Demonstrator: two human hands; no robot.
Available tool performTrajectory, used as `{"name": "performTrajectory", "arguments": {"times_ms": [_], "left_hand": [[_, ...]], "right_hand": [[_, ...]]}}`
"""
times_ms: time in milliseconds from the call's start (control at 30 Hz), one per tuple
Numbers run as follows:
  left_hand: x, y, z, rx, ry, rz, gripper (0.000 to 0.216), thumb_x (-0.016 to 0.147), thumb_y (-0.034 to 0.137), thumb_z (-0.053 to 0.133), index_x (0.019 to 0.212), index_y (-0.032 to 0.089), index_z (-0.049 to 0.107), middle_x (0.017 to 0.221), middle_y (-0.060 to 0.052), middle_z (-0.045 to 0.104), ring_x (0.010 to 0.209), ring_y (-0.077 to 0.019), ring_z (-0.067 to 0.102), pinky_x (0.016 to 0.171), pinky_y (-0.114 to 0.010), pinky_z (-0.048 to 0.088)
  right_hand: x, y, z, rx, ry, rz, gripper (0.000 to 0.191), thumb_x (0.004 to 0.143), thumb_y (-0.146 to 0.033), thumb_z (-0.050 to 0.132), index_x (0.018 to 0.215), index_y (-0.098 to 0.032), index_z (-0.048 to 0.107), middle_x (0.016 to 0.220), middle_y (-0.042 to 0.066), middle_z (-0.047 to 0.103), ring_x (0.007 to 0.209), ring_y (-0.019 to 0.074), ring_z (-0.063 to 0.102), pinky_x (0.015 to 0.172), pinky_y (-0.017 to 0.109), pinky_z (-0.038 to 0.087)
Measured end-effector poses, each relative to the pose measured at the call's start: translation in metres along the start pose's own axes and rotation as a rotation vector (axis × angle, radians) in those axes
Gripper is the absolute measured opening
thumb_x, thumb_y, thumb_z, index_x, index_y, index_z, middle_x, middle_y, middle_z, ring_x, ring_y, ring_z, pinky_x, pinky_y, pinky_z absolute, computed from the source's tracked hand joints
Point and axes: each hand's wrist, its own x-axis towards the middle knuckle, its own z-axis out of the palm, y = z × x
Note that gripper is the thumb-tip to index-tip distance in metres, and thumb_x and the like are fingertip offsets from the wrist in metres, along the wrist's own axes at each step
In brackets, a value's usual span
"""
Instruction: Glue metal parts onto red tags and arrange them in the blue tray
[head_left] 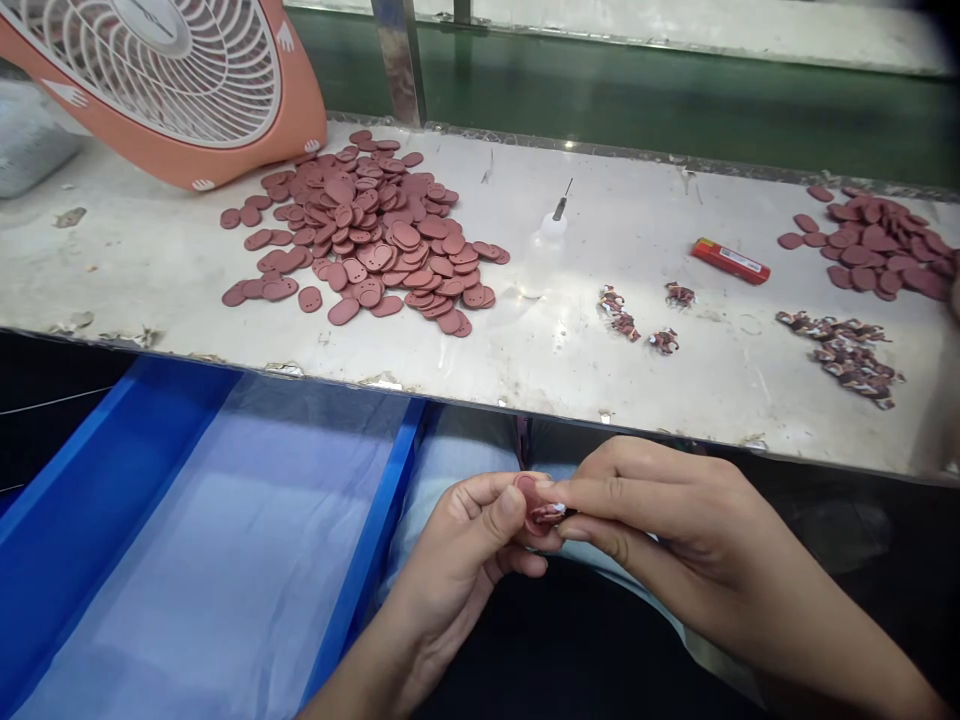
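Note:
My left hand (469, 540) and my right hand (660, 520) meet in front of my lap, below the table's edge. Both pinch one small reddish-brown oval piece (531, 494) with a small patterned bit (546, 514) against it. A big pile of the same reddish-brown oval pieces (367, 235) lies on the white table (150, 270) at the left. A second, smaller pile (877, 245) lies at the far right. Small patterned bits sit in a few clusters (634, 315) in the middle and in a heap (844, 355) at the right.
A pink and white fan (172, 80) leans at the table's back left. A clear needle-tip bottle (551, 235) stands mid-table, a red lighter (730, 261) to its right. A blue bin (187, 540) lined with clear plastic sits beside my left knee.

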Motion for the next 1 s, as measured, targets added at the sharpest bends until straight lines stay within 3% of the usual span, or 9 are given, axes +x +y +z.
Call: {"name": "performTrajectory", "arguments": {"times_ms": [167,367,600,733,933,1000], "left_hand": [[0.0,0.0,0.002,-0.015,0.008,-0.002,0.03,0.074,0.042,0.083,0.083,0.014,0.078,0.069,-0.001,0.069,0.062,-0.0076,0.065,0.053,-0.012,0.053],[-0.001,-0.001,0.001,-0.04,0.0,-0.003,0.024,0.075,0.037,0.083,0.083,0.015,0.079,0.067,0.0,0.069,0.06,-0.0062,0.064,0.055,-0.012,0.053],[-0.004,0.001,0.001,-0.031,0.04,0.033,0.026,0.068,0.038,0.088,0.081,0.018,0.08,0.066,-0.001,0.072,0.058,-0.0068,0.065,0.053,-0.012,0.052],[-0.008,0.003,0.002,0.004,0.013,0.097,0.027,0.066,0.041,0.088,0.083,0.02,0.081,0.062,0.0,0.072,0.055,-0.0071,0.064,0.054,-0.014,0.05],[-0.018,0.005,0.0,0.015,-0.058,0.127,0.027,0.066,0.041,0.088,0.085,0.024,0.081,0.059,0.002,0.07,0.051,-0.0055,0.06,0.053,-0.014,0.047],[-0.02,0.006,-0.002,0.01,-0.073,0.124,0.026,0.067,0.041,0.088,0.086,0.025,0.081,0.058,0.002,0.069,0.05,-0.0052,0.059,0.052,-0.014,0.046]], "right_hand": [[0.002,-0.003,-0.001,-0.025,-0.029,-0.012,0.026,0.098,-0.012,0.057,0.116,-0.028,0.066,0.092,0.001,0.065,0.082,0.0123,0.062,0.069,0.024,0.051],[0.004,-0.005,-0.001,0.002,-0.028,-0.029,0.022,0.098,-0.011,0.058,0.113,-0.025,0.066,0.089,-0.001,0.066,0.081,0.0106,0.061,0.069,0.021,0.05],[-0.01,-0.005,0.007,-0.036,0.087,0.039,0.019,0.092,-0.04,0.067,0.104,-0.027,0.075,0.078,0.004,0.067,0.077,0.0193,0.067,0.063,0.025,0.058],[-0.015,-0.007,0.01,0.005,0.141,0.087,0.021,0.09,-0.045,0.069,0.096,-0.027,0.076,0.073,0.004,0.067,0.075,0.0205,0.068,0.057,0.024,0.059],[-0.003,-0.021,0.014,0.241,0.09,0.259,0.016,0.095,-0.033,0.065,0.083,-0.027,0.073,0.068,0.001,0.067,0.061,0.0161,0.068,0.047,0.018,0.057],[0.001,-0.026,0.016,0.251,0.083,0.251,0.018,0.098,-0.026,0.061,0.083,-0.028,0.071,0.068,-0.001,0.068,0.059,0.014,0.068,0.048,0.016,0.057]]}}
